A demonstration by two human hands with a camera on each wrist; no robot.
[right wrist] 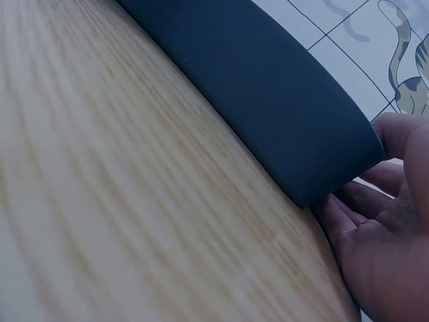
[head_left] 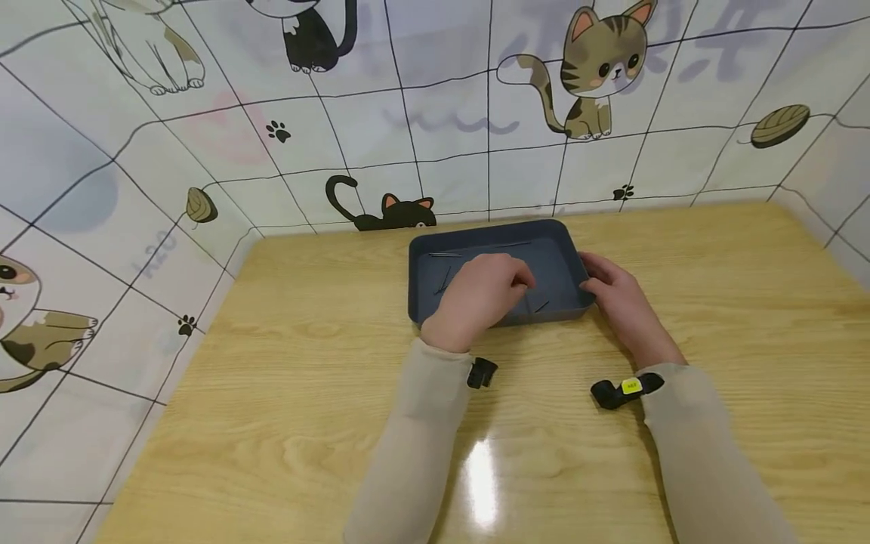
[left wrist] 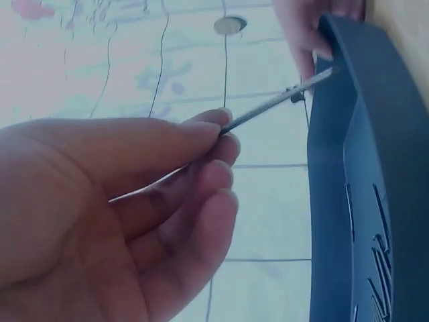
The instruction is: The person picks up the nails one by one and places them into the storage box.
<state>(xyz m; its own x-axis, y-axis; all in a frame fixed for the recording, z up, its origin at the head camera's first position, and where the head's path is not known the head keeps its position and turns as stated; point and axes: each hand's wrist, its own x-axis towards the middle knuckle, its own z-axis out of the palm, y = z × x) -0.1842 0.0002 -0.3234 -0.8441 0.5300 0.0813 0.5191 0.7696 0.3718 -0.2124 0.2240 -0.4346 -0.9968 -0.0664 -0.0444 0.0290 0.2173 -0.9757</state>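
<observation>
A dark blue tray (head_left: 564, 253) sits on the wooden table (head_left: 306, 363) at the back middle, with several thin dark pins (head_left: 445, 281) lying in it. My left hand (head_left: 479, 291) hovers inside the tray and pinches one thin metal pin (left wrist: 275, 104) between thumb and fingertips (left wrist: 218, 127). My right hand (head_left: 615, 295) holds the tray's right front corner (right wrist: 335, 174), fingers (right wrist: 395, 134) curled round its rim. The tray's wall (left wrist: 355, 134) shows at the right in the left wrist view.
A wall sheet with cartoon cats (head_left: 598, 68) encloses the table at the back and left. A black wrist-camera mount (head_left: 481, 372) is on the left sleeve, another with a yellow tag (head_left: 628, 387) on the right.
</observation>
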